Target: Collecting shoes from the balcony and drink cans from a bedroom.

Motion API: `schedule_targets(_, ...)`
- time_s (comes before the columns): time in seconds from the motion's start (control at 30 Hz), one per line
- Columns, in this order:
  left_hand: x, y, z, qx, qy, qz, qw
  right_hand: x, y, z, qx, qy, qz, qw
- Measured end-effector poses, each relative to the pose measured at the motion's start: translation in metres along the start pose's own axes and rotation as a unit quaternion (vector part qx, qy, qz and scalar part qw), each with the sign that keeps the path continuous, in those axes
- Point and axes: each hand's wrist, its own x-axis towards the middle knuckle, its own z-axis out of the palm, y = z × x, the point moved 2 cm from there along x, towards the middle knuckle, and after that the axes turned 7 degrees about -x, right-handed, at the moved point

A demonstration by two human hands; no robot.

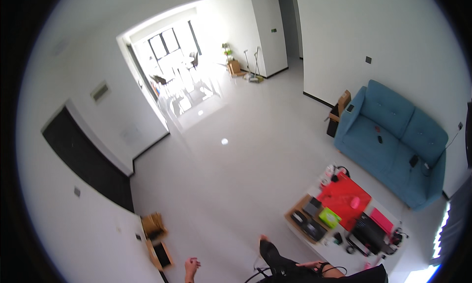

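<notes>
Fingers of the left hand (192,263) curl loosely above the floor (216,199); whether they touch, I cannot tell. Right hand (309,264) lies over a dark trouser leg (273,256), finger spacing unclear, black cord (322,268) at its wrist. Beyond, cardboard tray (296,207) at the tabletop's (339,257) left corner, red sheet (344,194) toward its far edge; then blue sofa (371,135).

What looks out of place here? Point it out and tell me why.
Mildly odd: small black objects lie scattered on the blue fabric two-seat sofa, a place for sitting rather than storage. Nothing visible looks spilled or damaged.
</notes>
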Motion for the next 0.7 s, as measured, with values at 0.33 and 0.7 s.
schedule_targets(0.33, 0.188, 0.112, 0.063, -0.070, -0.167, -0.343, 0.922, 0.165, -0.297, -0.279, -0.281, 0.381, -0.354, 0.807)
schedule_targets(0.7, 0.580, 0.263, 0.239, -0.153, -0.217, -0.444, 0.856, 0.237, -0.471, -0.536, 0.121, 0.162, -0.025, 0.979)
